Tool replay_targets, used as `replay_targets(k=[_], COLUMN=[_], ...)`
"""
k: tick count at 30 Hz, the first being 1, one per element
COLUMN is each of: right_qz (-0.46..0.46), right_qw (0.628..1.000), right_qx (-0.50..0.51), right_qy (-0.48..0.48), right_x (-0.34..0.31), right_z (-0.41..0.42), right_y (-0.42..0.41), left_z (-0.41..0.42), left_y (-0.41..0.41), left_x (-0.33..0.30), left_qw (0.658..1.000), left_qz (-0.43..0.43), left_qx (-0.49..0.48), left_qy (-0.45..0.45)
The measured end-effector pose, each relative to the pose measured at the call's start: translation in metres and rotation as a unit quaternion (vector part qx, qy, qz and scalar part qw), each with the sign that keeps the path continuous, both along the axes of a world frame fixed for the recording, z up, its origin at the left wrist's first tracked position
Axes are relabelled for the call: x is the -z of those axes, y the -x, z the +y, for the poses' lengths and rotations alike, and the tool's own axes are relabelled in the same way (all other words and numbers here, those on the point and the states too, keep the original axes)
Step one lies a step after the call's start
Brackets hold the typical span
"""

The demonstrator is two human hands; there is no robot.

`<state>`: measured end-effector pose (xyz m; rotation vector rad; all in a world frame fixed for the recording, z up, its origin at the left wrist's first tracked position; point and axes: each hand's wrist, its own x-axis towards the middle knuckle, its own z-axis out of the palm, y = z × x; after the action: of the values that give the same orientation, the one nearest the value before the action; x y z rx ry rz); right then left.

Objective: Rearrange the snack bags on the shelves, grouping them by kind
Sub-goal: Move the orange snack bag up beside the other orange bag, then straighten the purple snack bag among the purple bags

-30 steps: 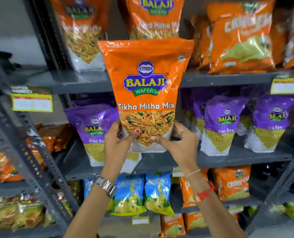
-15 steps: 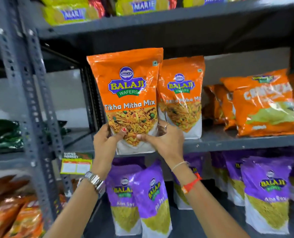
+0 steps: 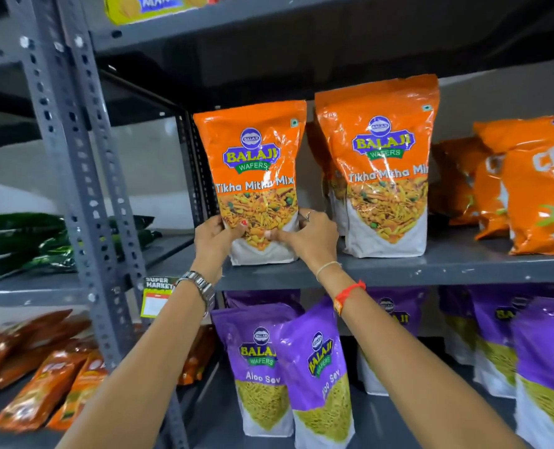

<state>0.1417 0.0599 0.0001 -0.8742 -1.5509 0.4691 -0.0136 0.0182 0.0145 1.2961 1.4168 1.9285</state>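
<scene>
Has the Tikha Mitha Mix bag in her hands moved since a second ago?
Yes. The held bag went up from in front of the purple Aloo Sev shelf onto the grey shelf above, beside a matching bag.

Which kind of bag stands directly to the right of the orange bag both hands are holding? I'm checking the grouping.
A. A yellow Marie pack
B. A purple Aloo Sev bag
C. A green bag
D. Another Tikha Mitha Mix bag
D: the held bag, gripped by the left hand and right hand, stands beside a second orange Tikha Mitha Mix bag on the same shelf.

Tikha Mitha bag [image 3: 253,176]: orange/white | Aloo Sev bags [image 3: 317,367]: purple | shelf [image 3: 431,267]: grey
</scene>
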Motion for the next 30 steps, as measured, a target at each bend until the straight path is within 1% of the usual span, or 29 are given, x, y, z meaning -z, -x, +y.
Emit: replay_targets(k=[5,10,12,14,16,18,20,22,24,25,27,30], right_qz=[-0.012,-0.021,0.024,0.102,0.161,0.185,0.173,0.162,0.15,0.143,0.134,0.091], right_qw=[1.0,0.998,0.998,0.992,0.984,0.978,0.982,0.986,0.988,0.987,0.977,0.951], right_qx=[-0.02,-0.049,-0.06,-0.067,-0.061,-0.045,-0.03,-0.021,-0.01,-0.014,-0.054,-0.089], right_qy=[0.018,0.028,0.02,-0.01,-0.051,-0.082,-0.066,-0.023,0.034,0.072,0.159,0.281], right_x=[0.002,0.002,0.006,0.017,0.038,0.072,0.118,0.167,0.209,0.229,0.259,0.29], right_z=[0.006,-0.002,-0.016,-0.033,-0.05,-0.062,-0.067,-0.063,-0.054,-0.048,-0.037,-0.016], right_y=[0.006,0.003,-0.005,-0.015,-0.024,-0.032,-0.041,-0.05,-0.06,-0.065,-0.072,-0.077], left_z=[0.005,0.003,-0.001,-0.007,-0.021,-0.035,-0.046,-0.054,-0.061,-0.065,-0.069,-0.07], left_y=[0.004,0.001,0.0,-0.002,-0.012,-0.025,-0.038,-0.053,-0.071,-0.08,-0.096,-0.111], left_x=[0.004,0.009,0.014,0.022,0.037,0.058,0.092,0.137,0.189,0.215,0.263,0.305], left_qw=[1.0,0.998,0.997,0.994,0.986,0.972,0.96,0.959,0.968,0.973,0.979,0.979], left_qz=[0.009,0.03,0.023,0.011,0.01,0.024,0.025,-0.014,-0.083,-0.114,-0.167,-0.195], left_qx=[-0.013,-0.019,-0.037,-0.074,-0.116,-0.146,-0.17,-0.167,-0.146,-0.135,-0.1,-0.029], left_qy=[-0.013,-0.047,-0.066,-0.085,-0.122,-0.183,-0.22,-0.227,-0.185,-0.145,-0.062,0.041])
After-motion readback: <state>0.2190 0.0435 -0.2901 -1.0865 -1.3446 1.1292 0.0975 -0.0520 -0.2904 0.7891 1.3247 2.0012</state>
